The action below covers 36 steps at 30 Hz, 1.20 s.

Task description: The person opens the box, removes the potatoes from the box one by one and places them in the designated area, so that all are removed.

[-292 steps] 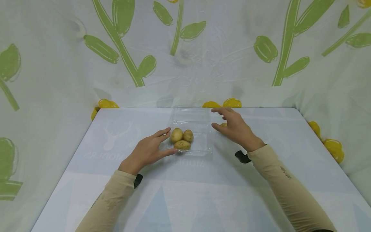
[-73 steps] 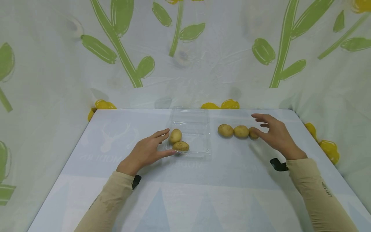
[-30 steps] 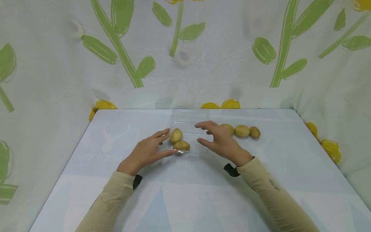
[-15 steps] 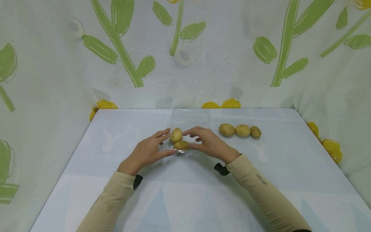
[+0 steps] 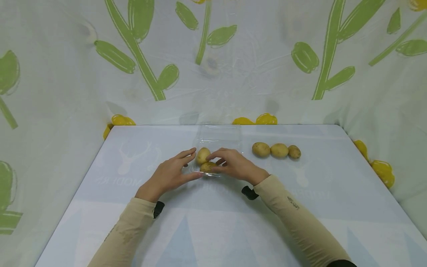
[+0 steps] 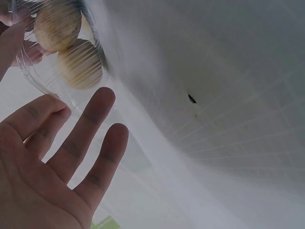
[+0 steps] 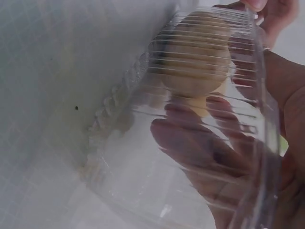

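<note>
A clear plastic clamshell container (image 5: 231, 142) stands with its lid folded back near the table's far edge. Two potatoes lie in its left half: one behind (image 5: 202, 155), one in front (image 5: 206, 167). My left hand (image 5: 168, 172) touches the container's left side with extended fingers, its thumb along the front rim. My right hand (image 5: 235, 165) reaches inside and grips the front potato between thumb and fingers. In the right wrist view, a potato (image 7: 195, 57) and the right fingers (image 7: 190, 138) show through the ribbed clear wall. The left wrist view shows potatoes (image 6: 58, 24) beyond the left fingers (image 6: 97, 107).
To the right of the container, three potatoes (image 5: 279, 150) lie in a row on the white printed table (image 5: 213, 230). A pale curtain (image 5: 253, 74) with green leaf prints hangs behind and around the table.
One potato has left the container and joined the row on the right. My right hand has since moved left from the row into the container, onto the front potato. The left hand stays put.
</note>
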Available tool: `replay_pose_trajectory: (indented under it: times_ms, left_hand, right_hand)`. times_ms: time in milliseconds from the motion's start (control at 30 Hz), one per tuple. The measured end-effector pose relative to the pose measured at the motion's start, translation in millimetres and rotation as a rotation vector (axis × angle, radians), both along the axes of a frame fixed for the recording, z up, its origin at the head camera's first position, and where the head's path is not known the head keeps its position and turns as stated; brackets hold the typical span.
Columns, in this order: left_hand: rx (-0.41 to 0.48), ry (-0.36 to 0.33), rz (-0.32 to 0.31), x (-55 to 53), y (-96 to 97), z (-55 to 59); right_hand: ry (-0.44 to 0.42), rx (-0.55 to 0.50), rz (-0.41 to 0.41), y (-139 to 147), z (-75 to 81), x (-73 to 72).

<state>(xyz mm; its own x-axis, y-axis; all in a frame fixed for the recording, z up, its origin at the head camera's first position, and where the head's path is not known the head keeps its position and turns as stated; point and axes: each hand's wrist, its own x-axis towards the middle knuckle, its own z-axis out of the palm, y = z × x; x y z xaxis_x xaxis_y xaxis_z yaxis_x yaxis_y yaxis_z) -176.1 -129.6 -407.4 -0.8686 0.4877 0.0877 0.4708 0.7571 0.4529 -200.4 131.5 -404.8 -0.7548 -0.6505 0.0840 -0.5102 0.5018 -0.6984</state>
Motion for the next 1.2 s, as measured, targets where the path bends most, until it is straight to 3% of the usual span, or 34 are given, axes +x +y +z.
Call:
replay_pose_trajectory:
  times_ms: [300, 567, 967, 1200]
  left_hand:
    - [-0.001, 0.000, 0.006, 1.2, -0.4, 0.9]
    - [-0.002, -0.005, 0.016, 1.4, -0.8, 0.0]
    - [-0.005, -0.006, 0.013, 2.3, -0.8, 0.2]
    - [0.004, -0.002, 0.002, 1.8, -0.3, -1.1]
  right_hand:
    - [0.062, 0.041, 0.015, -7.5, -7.2, -4.6]
    - [0.034, 0.027, 0.035, -9.4, -8.5, -5.5]
    - [0.146, 0.079, -0.010, -11.8, -6.7, 2.3]
    - [0.155, 0.132, -0.035, -10.6, -0.8, 5.9]
